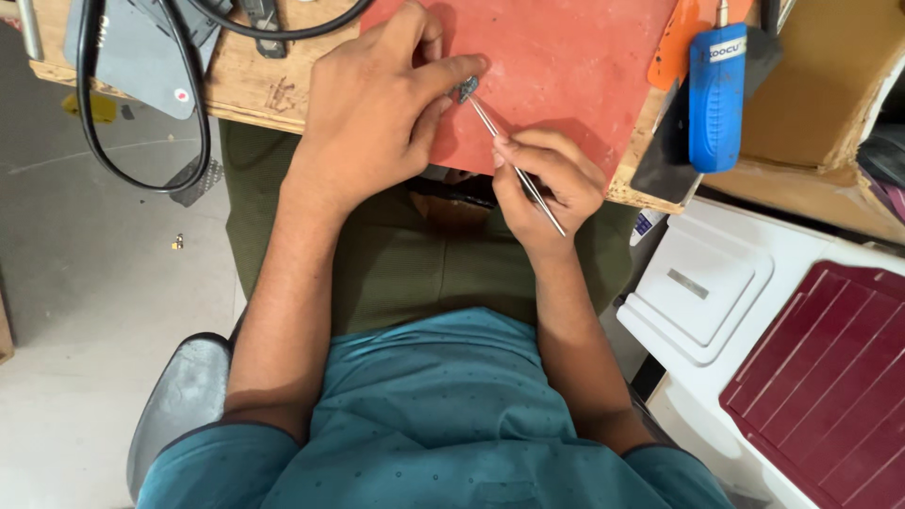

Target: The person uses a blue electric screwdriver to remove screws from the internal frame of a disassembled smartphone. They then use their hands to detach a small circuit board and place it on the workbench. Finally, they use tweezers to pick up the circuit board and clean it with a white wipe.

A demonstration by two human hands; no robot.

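one small grey part (467, 89) pinched in my left hand (377, 113); one tweezers (518, 170) gripped by right hand (547, 188); both near red mat (566, 57) edge.

Left hand (377, 113) pins small part (467, 90); right hand (542, 184) grips tweezers (514, 165).

Red mat (566, 66) on a tan wooden bench (247, 87). Blue tool (716, 94), black cable (141, 179), maroon ribbed lid (830, 377) on white. Teal dotted shirt (443, 415), olive trousers (415, 264).
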